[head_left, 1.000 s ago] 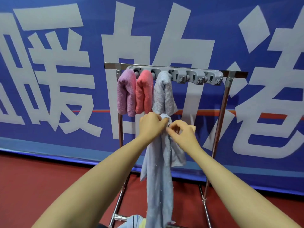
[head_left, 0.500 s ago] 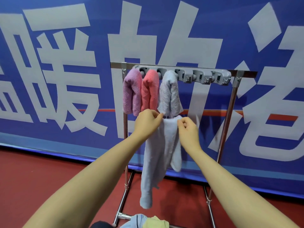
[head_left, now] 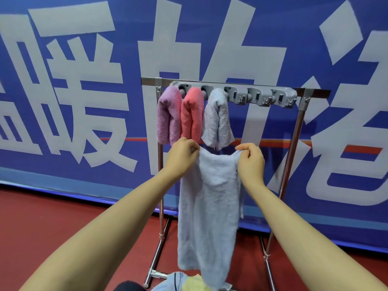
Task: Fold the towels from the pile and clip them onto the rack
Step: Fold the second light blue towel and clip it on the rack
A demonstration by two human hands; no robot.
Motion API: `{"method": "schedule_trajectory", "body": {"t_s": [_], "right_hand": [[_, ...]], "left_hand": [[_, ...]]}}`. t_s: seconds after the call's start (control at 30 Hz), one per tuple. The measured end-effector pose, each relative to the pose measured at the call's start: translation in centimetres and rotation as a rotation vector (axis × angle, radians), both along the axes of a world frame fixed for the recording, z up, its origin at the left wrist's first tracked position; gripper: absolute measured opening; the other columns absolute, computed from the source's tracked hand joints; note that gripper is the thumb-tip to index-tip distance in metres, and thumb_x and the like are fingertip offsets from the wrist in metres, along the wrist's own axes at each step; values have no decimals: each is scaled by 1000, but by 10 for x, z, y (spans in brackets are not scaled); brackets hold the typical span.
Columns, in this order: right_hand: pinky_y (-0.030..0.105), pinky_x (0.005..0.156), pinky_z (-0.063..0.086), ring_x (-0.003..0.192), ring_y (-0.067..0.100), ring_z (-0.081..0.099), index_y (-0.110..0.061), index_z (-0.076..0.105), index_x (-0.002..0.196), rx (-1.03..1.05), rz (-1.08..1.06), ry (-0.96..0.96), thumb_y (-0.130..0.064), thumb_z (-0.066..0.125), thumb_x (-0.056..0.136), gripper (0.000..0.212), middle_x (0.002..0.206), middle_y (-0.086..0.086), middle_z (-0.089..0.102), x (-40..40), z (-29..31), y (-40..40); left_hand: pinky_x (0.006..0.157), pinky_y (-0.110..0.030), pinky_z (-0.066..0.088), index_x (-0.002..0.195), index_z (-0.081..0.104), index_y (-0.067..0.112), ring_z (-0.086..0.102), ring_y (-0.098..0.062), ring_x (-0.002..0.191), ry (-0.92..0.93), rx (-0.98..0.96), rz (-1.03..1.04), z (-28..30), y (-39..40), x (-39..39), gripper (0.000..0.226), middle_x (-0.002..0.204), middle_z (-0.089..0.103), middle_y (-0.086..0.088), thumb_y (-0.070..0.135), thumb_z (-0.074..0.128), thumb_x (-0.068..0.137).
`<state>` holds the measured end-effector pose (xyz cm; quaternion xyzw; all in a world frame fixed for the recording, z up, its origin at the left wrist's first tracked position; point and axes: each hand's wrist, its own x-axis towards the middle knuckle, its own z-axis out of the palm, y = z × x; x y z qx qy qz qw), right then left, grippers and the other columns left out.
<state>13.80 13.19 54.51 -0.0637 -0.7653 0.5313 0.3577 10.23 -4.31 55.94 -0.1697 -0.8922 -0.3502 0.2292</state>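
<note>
Both hands held a pale blue towel (head_left: 210,206) up in front of the rack (head_left: 294,131). The left hand (head_left: 181,157) pinched the towel's upper left corner between thumb and curled fingers, and the right hand (head_left: 251,162) pinched the upper right corner the same way. The top edge sagged slightly between the two hands, and the cloth hung straight down in loose folds, its lower end reaching the pile (head_left: 180,283) at the bottom edge of the view. Of that pile only a bit of light blue and yellow cloth showed, near the rack's foot.

The held towel hung just below the three towels already on the rack. These were folded over and gripped in the grey clip bar (head_left: 262,96) fixed under the top rail: a purple towel (head_left: 169,118) at the left, a pink towel (head_left: 192,116) in the middle and a grey towel (head_left: 217,120) at the right, side by side and touching. The clips to the right of the grey towel held nothing. The left hand's knuckles sat just under the purple and pink towels; whether they touched could not be told.

Behind the rack hung a blue banner (head_left: 63,59) with large white characters, and the floor (head_left: 52,223) was red.
</note>
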Motion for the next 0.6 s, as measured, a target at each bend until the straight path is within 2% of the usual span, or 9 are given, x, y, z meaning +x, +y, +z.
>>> {"method": "schedule_trajectory", "body": {"t_s": [0.07, 0.13, 0.17, 0.23, 0.3, 0.33, 0.4, 0.47, 0.6], "right_hand": [[32, 94, 42, 100, 18, 55, -19, 64, 86, 82, 86, -49, -3, 44, 89, 26, 103, 2, 59, -1, -3, -3], [36, 99, 39, 104, 19, 54, -26, 65, 91, 221, 211, -142, -16, 60, 84, 13, 105, -3, 57, -4, -9, -10], [32, 96, 35, 105, 19, 52, -26, 65, 95, 311, 259, -209, -23, 65, 82, 14, 106, -4, 56, -4, -12, -14], [29, 82, 27, 102, 23, 51, -18, 65, 97, 431, 277, -264, -21, 65, 82, 16, 101, -2, 54, -8, -17, -20], [36, 82, 32, 93, 29, 53, -6, 64, 88, 420, 242, -194, -15, 60, 85, 11, 92, 5, 55, -9, -14, -25], [41, 85, 36, 88, 28, 54, -2, 63, 83, 396, 249, -156, -16, 59, 87, 15, 87, 7, 54, -8, -12, -25], [48, 88, 39, 83, 25, 53, 0, 61, 77, 364, 305, -126, -18, 59, 90, 22, 82, 8, 53, -7, -9, -24], [49, 92, 39, 85, 22, 56, -1, 64, 77, 337, 338, -116, -18, 57, 92, 24, 84, 9, 58, -7, -7, -21], [33, 96, 31, 95, 17, 57, -17, 71, 82, 291, 315, -147, -17, 56, 92, 18, 91, 2, 63, -4, -9, -21]], "left_hand": [[80, -29, 43, 90, 72, 12, 57, -22, 89, 20, 2, -19, 3, 4, 3, 16, 93, 63, -8, 9, 59, 82], [80, -29, 40, 93, 73, 9, 58, -23, 91, 45, -18, -81, 8, 12, 7, 16, 92, 64, -11, 8, 61, 82], [81, -29, 40, 96, 72, 8, 57, -23, 92, 47, -31, -124, 11, 16, 10, 19, 92, 64, -12, 8, 60, 82], [83, -28, 41, 105, 69, 6, 57, -23, 95, 20, -48, -213, 17, 23, 16, 26, 97, 64, -13, 4, 55, 84], [84, -25, 42, 113, 65, 4, 57, -22, 97, 1, -65, -271, 20, 25, 19, 35, 104, 63, -13, -1, 50, 82], [83, -21, 40, 116, 63, 5, 57, -21, 97, 3, -58, -283, 20, 23, 20, 40, 108, 62, -12, -4, 47, 81], [79, -16, 39, 124, 55, 7, 57, -19, 92, -4, -3, -299, 19, 17, 18, 48, 112, 60, -7, -7, 43, 80], [75, -16, 41, 128, 47, 10, 55, -16, 84, -33, 32, -313, 13, 10, 16, 51, 107, 56, -3, -10, 40, 81], [70, -12, 44, 115, 47, 7, 53, -9, 80, -170, 226, -385, 2, 5, 15, 53, 96, 55, -7, -22, 29, 74]]}}
